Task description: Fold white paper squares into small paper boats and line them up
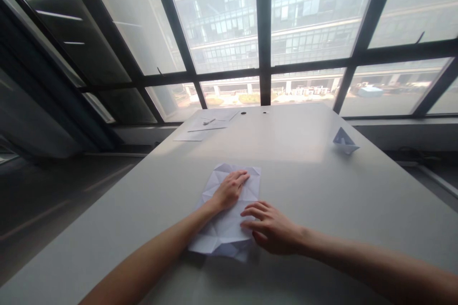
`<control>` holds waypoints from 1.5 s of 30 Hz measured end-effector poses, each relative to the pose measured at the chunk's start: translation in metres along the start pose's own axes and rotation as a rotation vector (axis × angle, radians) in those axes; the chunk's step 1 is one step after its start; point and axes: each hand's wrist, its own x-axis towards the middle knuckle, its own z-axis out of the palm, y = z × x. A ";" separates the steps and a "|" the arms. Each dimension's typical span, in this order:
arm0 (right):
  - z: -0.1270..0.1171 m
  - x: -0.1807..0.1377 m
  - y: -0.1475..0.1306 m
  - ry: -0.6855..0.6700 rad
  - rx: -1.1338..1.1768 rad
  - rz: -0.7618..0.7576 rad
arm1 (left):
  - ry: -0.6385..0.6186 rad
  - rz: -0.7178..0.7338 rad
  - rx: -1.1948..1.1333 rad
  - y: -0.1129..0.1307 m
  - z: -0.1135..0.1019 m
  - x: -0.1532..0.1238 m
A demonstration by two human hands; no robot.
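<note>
A creased white sheet of paper [229,221] lies flat on the white table [304,167] in front of me. My left hand [229,189] rests palm down on the sheet's upper half, fingers stretched out and together. My right hand [270,228] lies at the sheet's right edge with fingers spread, the fingertips pressing on the paper. Neither hand holds anything.
A folded paper boat [344,142] stands at the table's far right. Several flat white sheets [209,126] with a small object on them lie at the far left end. Two small holes [244,113] sit near the table's back edge. Large windows rise behind the table.
</note>
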 end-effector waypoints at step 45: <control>0.004 0.003 -0.017 -0.087 -0.026 0.146 | -0.390 -0.166 0.078 0.008 -0.034 0.075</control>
